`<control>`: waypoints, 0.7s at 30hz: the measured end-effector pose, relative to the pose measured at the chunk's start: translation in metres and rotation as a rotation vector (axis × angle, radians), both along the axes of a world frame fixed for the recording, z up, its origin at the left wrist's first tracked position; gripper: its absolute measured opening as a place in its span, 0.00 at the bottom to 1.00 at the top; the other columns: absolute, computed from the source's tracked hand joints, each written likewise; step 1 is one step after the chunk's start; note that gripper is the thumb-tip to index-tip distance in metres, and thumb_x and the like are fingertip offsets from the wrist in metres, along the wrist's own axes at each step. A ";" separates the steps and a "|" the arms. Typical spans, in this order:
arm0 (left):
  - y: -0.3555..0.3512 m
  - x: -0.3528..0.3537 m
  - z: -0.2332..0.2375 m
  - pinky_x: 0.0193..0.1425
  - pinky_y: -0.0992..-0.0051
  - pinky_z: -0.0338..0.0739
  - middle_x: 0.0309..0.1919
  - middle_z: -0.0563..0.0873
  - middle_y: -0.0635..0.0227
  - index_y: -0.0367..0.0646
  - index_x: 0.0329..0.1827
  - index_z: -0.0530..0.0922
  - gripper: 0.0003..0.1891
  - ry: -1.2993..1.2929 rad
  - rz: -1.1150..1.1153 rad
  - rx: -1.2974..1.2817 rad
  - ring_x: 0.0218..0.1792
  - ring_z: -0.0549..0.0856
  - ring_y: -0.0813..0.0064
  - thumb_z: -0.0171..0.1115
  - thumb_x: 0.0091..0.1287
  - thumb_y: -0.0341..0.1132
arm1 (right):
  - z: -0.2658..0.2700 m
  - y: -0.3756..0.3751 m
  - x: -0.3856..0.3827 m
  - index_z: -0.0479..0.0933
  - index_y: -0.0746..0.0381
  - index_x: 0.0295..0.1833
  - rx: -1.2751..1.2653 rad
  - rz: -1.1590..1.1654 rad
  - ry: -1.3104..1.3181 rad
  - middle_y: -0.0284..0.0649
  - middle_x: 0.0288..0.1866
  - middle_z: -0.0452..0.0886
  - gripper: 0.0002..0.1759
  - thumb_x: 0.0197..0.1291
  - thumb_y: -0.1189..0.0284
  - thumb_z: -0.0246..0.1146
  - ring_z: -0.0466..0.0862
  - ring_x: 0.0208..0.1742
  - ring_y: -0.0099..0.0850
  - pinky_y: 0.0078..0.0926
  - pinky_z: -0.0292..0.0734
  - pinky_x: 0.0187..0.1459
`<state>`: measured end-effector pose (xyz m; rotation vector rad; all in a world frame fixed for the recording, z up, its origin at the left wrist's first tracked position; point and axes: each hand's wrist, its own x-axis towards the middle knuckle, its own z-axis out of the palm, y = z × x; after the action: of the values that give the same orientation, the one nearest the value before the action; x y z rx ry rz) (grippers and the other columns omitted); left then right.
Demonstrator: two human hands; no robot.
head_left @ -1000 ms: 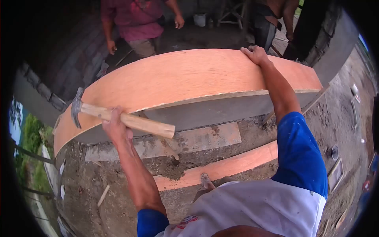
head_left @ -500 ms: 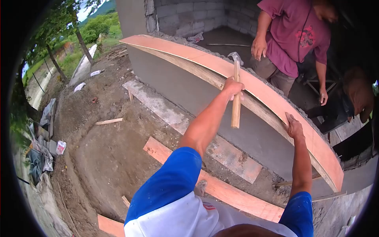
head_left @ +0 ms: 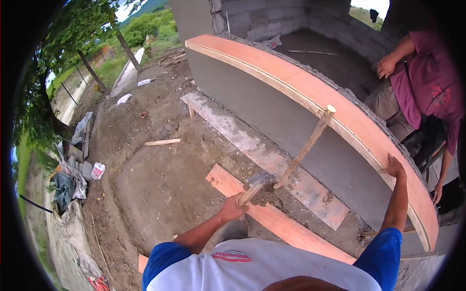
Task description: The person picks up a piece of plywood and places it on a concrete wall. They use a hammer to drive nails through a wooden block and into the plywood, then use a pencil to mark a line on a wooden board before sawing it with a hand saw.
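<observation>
My left hand (head_left: 233, 208) is closed around the wooden handle of a hammer (head_left: 248, 194). The hammer's head is low, near the foot of a round wooden stick (head_left: 310, 140). That stick leans upward, its top end at the front edge of a long plywood board (head_left: 301, 82), which lies along the top of a grey wall (head_left: 272, 102). Farther right, my right hand (head_left: 396, 166) grips the board's front edge, fingers over its upper face. A pale timber strip (head_left: 262, 74) runs under the board's front edge.
A person in a maroon shirt (head_left: 437, 92) stands behind the wall at right. A cement-stained plank (head_left: 272, 160) and a plywood strip (head_left: 291, 228) lie on the dirt. Bags and sheeting (head_left: 73, 179) lie at left, near a short wood piece (head_left: 162, 142).
My left hand has brought the hammer down from the board toward the ground. The board now sits closer on its timber strip. The leaning stick shows now. The other person appears farther right.
</observation>
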<state>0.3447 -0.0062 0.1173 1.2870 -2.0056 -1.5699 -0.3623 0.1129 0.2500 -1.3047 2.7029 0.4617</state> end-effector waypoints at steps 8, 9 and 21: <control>0.016 0.258 -0.132 0.46 0.56 0.80 0.39 0.86 0.40 0.31 0.43 0.82 0.20 -0.751 0.307 0.266 0.45 0.87 0.45 0.65 0.52 0.37 | -0.067 0.000 0.132 0.52 0.44 0.81 -0.433 -0.583 0.627 0.36 0.82 0.56 0.60 0.44 0.44 0.75 0.59 0.79 0.44 0.71 0.59 0.66; 0.011 0.273 -0.136 0.42 0.57 0.81 0.37 0.87 0.40 0.29 0.42 0.82 0.19 -0.807 0.342 0.265 0.42 0.88 0.46 0.66 0.52 0.37 | -0.101 0.009 0.141 0.54 0.44 0.81 -0.564 -0.652 0.763 0.32 0.82 0.56 0.58 0.46 0.42 0.73 0.59 0.79 0.42 0.73 0.60 0.64; -0.256 0.279 -0.040 0.27 0.69 0.75 0.23 0.79 0.62 0.35 0.42 0.75 0.14 -0.158 0.722 -0.086 0.22 0.79 0.73 0.67 0.61 0.35 | -0.384 -0.290 0.523 0.83 0.61 0.53 0.188 0.093 -0.865 0.57 0.47 0.86 0.26 0.49 0.59 0.73 0.86 0.50 0.51 0.42 0.80 0.51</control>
<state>0.6238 -0.2622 0.0774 1.8590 -1.3989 -1.0479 0.1609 -0.1767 -0.1337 -1.2008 1.8470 0.1003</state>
